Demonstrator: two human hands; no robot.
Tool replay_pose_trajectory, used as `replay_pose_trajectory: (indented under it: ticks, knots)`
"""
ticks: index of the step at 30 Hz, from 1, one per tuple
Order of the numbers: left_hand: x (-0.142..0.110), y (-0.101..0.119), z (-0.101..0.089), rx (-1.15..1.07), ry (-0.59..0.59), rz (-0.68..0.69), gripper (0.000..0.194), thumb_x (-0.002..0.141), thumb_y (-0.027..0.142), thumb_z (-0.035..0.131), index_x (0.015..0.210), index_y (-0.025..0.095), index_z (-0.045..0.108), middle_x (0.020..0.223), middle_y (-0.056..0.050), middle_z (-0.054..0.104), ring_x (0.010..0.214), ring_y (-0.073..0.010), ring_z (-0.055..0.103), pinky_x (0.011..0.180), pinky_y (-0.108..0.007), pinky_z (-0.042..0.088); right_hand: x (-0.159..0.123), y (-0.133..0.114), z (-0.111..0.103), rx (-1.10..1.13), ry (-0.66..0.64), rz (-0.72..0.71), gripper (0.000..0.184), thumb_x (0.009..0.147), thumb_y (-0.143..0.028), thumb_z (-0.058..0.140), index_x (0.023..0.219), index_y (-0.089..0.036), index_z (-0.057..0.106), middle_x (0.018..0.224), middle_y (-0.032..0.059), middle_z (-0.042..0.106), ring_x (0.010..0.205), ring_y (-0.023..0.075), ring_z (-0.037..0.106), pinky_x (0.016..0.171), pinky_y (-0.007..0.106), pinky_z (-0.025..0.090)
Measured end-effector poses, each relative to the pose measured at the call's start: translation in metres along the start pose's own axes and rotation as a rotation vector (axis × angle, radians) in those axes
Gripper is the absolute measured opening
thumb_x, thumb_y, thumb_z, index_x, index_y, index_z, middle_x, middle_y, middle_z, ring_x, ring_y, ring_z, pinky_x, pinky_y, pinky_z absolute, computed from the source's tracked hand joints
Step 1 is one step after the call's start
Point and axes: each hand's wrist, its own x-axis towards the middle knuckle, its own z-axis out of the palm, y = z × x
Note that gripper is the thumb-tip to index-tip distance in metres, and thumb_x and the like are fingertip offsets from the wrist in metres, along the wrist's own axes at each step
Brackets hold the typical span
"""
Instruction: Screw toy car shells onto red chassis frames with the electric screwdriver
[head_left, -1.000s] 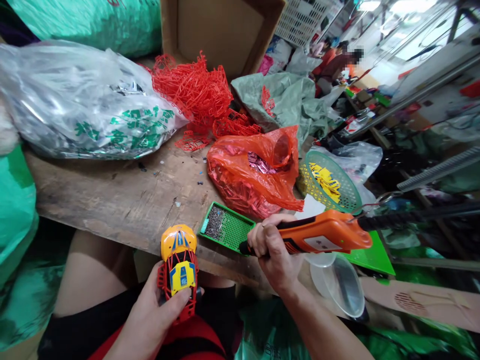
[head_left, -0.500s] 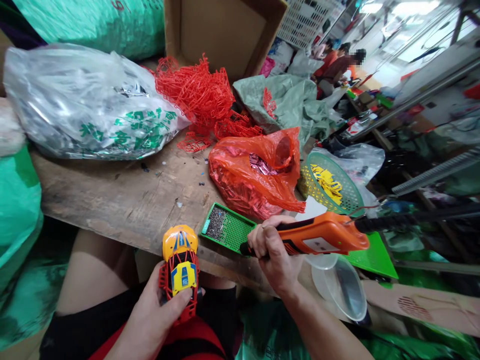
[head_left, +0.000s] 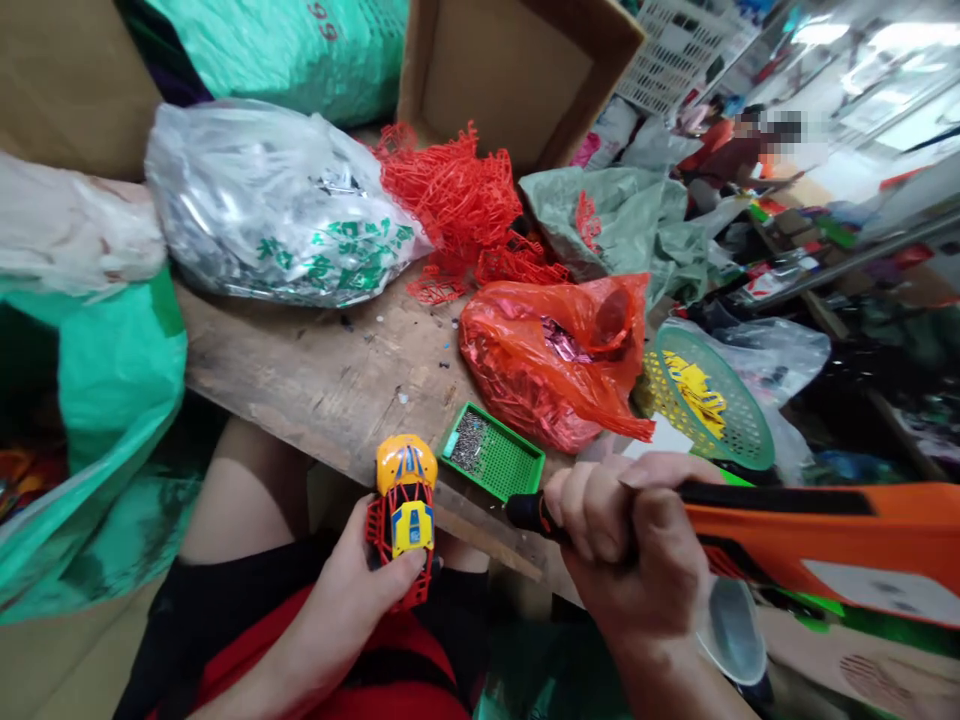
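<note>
My left hand [head_left: 352,580] is shut around a small toy car body [head_left: 405,510], with a yellow-and-blue shell and a red plastic frame, holding it upright in front of my lap. My right hand [head_left: 626,550] grips an orange electric screwdriver [head_left: 817,545], raised close to the camera. Its black tip [head_left: 521,512] points left toward the car, with a gap between them. Just beyond that tip lies a green tray [head_left: 491,452] holding a patch of small screws.
The rough wooden table [head_left: 300,390] carries a clear bag [head_left: 277,210] of shiny parts, a tangle of red plastic frames [head_left: 450,210], a red bag [head_left: 555,360], and a green basket [head_left: 705,400] with yellow pieces. A co-worker [head_left: 739,150] sits far back.
The screwdriver has come up nearer the camera, and my right hand now covers more of the view. The whole scene has shifted rightward as my head turned. The car stays in my left hand.
</note>
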Motion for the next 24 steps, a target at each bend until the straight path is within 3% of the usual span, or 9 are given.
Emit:
replay_pose_trajectory:
  ticks: [3,8,12,24]
  knots:
    - [0.001,-0.001,-0.002,0.047,-0.034,0.026,0.058,0.075,0.041,0.086,0.12,0.018,0.059,0.107,-0.011,0.073,0.091,-0.0264,0.071,0.084,-0.04,0.058,-0.004,-0.008,0.017,0.02,-0.091,0.006,0.008,0.1,-0.034,0.064,0.094,-0.028,0.064,0.049,-0.0106,0.039,0.038,0.0104,0.035,0.048,0.029,0.042]
    - [0.003,0.002,0.001,0.131,0.018,0.062,0.049,0.074,0.032,0.083,0.115,0.017,0.061,0.105,-0.011,0.074,0.096,-0.0287,0.07,0.085,-0.04,0.057,-0.016,-0.008,0.042,0.039,-0.228,-0.003,0.006,0.102,-0.033,0.06,0.101,-0.029,0.063,0.054,-0.0095,0.041,0.042,0.0104,0.043,0.052,0.029,0.047]
    - [0.006,0.0,0.002,0.144,-0.011,0.066,0.05,0.075,0.028,0.08,0.117,0.018,0.057,0.106,-0.01,0.074,0.098,-0.0283,0.068,0.086,-0.039,0.056,-0.023,-0.007,0.056,-0.007,-0.227,-0.025,0.007,0.1,-0.034,0.064,0.098,-0.028,0.066,0.054,-0.0079,0.043,0.045,0.0116,0.048,0.052,0.029,0.049]
    - [0.003,0.009,0.008,0.137,0.045,0.04,0.052,0.068,0.031,0.085,0.111,0.017,0.059,0.104,-0.012,0.076,0.096,-0.0293,0.071,0.084,-0.039,0.056,-0.029,0.0,0.063,0.011,-0.244,-0.043,0.007,0.1,-0.031,0.063,0.098,-0.026,0.068,0.053,-0.0078,0.046,0.044,0.011,0.048,0.051,0.029,0.049]
